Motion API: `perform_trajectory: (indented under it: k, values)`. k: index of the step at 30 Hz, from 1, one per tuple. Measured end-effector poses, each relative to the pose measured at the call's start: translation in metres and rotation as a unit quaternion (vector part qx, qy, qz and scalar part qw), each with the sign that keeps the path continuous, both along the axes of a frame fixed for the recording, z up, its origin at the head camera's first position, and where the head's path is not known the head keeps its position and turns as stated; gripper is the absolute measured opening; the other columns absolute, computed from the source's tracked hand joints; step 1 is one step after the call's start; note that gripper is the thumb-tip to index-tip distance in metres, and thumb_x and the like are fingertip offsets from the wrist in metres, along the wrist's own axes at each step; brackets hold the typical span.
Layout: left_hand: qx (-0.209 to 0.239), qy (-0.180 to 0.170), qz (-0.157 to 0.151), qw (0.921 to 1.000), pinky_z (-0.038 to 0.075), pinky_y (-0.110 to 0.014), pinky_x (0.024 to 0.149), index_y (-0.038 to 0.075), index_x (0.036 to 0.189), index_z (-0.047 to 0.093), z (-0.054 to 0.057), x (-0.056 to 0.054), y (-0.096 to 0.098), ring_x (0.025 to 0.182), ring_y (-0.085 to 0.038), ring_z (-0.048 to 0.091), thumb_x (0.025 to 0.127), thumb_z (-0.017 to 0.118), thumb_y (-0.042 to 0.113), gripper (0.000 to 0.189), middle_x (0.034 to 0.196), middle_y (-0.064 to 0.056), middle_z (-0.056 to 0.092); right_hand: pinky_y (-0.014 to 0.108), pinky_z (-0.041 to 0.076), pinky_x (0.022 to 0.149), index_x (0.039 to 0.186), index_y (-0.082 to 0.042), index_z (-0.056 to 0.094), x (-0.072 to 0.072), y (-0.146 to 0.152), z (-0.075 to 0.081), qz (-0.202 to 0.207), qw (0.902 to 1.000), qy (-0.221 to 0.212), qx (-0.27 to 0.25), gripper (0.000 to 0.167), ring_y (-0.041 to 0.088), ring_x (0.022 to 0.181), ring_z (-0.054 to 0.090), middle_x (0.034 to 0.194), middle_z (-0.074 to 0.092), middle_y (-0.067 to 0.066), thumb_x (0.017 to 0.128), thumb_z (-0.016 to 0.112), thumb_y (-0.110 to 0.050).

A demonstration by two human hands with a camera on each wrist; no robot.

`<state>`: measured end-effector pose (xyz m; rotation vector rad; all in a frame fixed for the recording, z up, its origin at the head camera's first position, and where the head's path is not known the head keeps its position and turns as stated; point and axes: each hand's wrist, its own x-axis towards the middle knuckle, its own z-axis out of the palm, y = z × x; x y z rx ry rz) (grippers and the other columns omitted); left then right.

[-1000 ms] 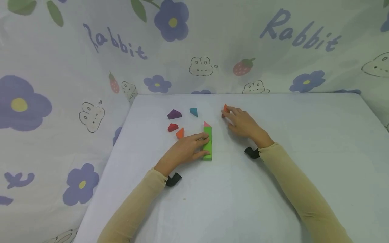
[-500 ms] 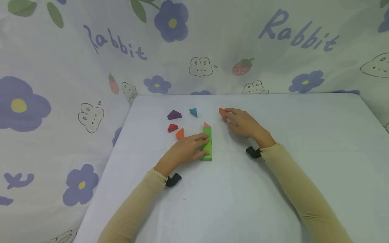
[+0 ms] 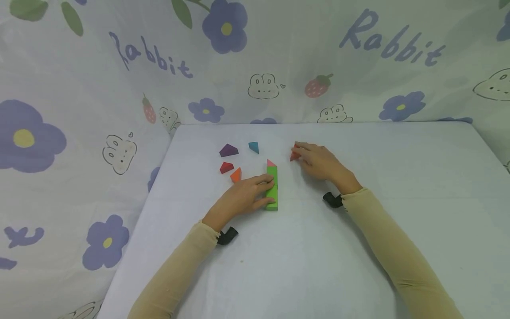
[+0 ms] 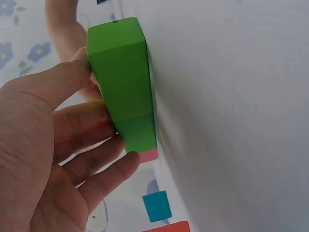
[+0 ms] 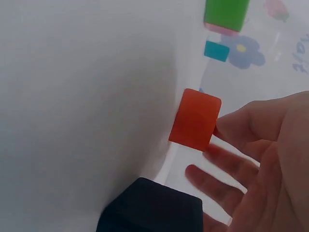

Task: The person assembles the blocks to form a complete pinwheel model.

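red block, purple block, orange block, teal block loose on white table. left hand: fingers apart, resting on two green blocks in line, pink block at far end. right hand: thumb and finger pinch orange-red block, right of the green ones.

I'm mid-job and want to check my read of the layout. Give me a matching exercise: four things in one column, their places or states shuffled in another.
Things:
1. Green blocks
2. Pink block
3. Purple block
4. Right hand

Places and states:
A. Just above the red block in the head view
B. Holding a reddish-orange block
C. Touched by the left hand
D. At the far end of the green row

Pairs: 1-C, 2-D, 3-A, 4-B
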<state>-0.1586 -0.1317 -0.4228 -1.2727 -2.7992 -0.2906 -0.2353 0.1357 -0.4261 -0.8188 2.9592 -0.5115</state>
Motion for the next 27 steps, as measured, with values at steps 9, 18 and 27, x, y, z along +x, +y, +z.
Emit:
perform_trajectory:
  k: [9, 18, 27]
  values:
    - [-0.010, -0.008, 0.003, 0.9999, 0.048, -0.030, 0.105, 0.007, 0.134, 0.060, 0.001, 0.000, 0.000, 0.127, -0.018, 0.057, 0.092, 0.065, 0.043, 0.055, 0.139, -0.004, 0.057, 0.057, 0.041, 0.105, 0.141, -0.011, 0.052, 0.001, 0.000, 0.003, -0.007, 0.9998, 0.016, 0.009, 0.044, 0.038, 0.128, 0.047, 0.144, 0.046, 0.017, 0.097, 0.052, -0.009]
    - [-0.005, 0.011, -0.005, 0.9999, 0.049, -0.027, 0.103, 0.007, 0.132, 0.062, -0.001, 0.000, 0.000, 0.124, -0.016, 0.059, 0.092, 0.066, 0.043, 0.054, 0.136, -0.003, 0.058, 0.053, 0.042, 0.105, 0.142, -0.016, 0.054, 0.003, 0.002, 0.007, 0.003, 0.9997, -0.023, -0.009, 0.047, 0.033, 0.121, 0.052, 0.131, 0.057, 0.013, 0.095, 0.054, -0.009]
    - [0.002, 0.016, -0.010, 0.9998, 0.050, -0.028, 0.101, 0.006, 0.131, 0.063, -0.001, 0.000, 0.000, 0.123, -0.017, 0.060, 0.091, 0.068, 0.042, 0.054, 0.134, -0.003, 0.059, 0.053, 0.041, 0.107, 0.139, -0.014, 0.056, 0.007, 0.006, 0.013, 0.002, 0.9998, -0.017, -0.003, 0.044, 0.033, 0.125, 0.050, 0.133, 0.057, 0.012, 0.096, 0.055, -0.010]
